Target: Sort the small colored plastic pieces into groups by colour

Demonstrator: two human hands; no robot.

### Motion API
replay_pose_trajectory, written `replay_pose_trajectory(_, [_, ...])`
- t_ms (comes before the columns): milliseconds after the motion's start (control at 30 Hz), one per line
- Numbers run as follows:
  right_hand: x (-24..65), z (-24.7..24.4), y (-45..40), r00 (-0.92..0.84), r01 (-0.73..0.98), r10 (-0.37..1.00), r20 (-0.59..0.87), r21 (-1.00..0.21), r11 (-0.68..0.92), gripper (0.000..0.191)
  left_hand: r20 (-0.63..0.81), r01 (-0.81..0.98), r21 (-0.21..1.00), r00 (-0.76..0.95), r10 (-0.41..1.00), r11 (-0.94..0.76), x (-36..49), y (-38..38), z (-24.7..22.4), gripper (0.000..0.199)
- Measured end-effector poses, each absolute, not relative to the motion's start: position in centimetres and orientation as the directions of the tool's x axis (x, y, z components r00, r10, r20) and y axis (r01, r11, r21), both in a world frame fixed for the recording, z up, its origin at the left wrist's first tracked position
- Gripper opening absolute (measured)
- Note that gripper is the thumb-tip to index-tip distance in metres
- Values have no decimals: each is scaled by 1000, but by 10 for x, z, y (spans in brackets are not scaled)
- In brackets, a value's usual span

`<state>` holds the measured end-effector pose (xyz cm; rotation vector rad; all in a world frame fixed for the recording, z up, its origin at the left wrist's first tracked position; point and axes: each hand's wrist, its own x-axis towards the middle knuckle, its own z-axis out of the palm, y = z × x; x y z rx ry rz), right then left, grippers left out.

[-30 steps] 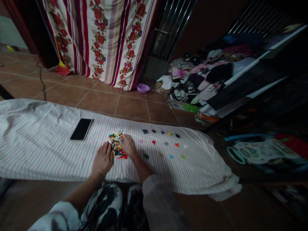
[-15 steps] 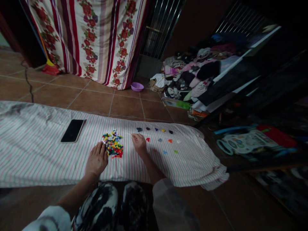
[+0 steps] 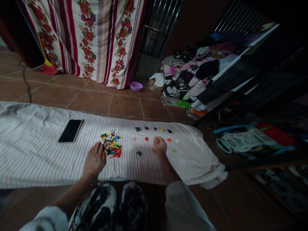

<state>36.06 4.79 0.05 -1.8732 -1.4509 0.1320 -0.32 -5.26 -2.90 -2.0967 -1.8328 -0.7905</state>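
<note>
The person's right hand point(image 3: 160, 146) is curled among small single-colour clusters, between the red cluster point(image 3: 146, 139) and the orange cluster point(image 3: 168, 140); whether its bent fingers pinch a piece cannot be told. The left hand point(image 3: 95, 159) lies flat, its fingers extended close together, their tips at the near-left edge of a mixed pile of tiny coloured pieces point(image 3: 111, 144) — perhaps steadying that side. The clusters sit apart in rough rows, seemingly so colours stay separate. A strip of striped cloth point(image 3: 127, 166) divides pile from clusters, leaving the right hand a low path across. The dark phone point(image 3: 70, 131) lies left of the pile, well away from the right hand. The cloth's far edge runs just behind the back row, its right end hanging in folds; beyond, on the tiled floor point(image 3: 124, 104), sits a purple bowl point(image 3: 136, 86).
</note>
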Motion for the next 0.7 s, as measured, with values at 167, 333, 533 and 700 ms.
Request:
replay_pose_trajectory(167, [378,2,48,369,835,858,357,-534,-137,31,554,968,172,58,830,-182,-4,-52,-30,45])
replay_pose_trajectory(333, [387,4,50,393,846,864,316,-492,-205,32,560,971,145,79,825,-191,-4,-52,-30,45])
replay_pose_trajectory(533, [389,6,51,409,854,865,289,-455,-252,34,558,974,131,80,826,-182,-4,-52,-29,44])
replay_pose_trajectory(700, [389,6,55,422,856,871,253,-427,-290,36,562,975,126,81,823,-181,-4,-52,-30,43])
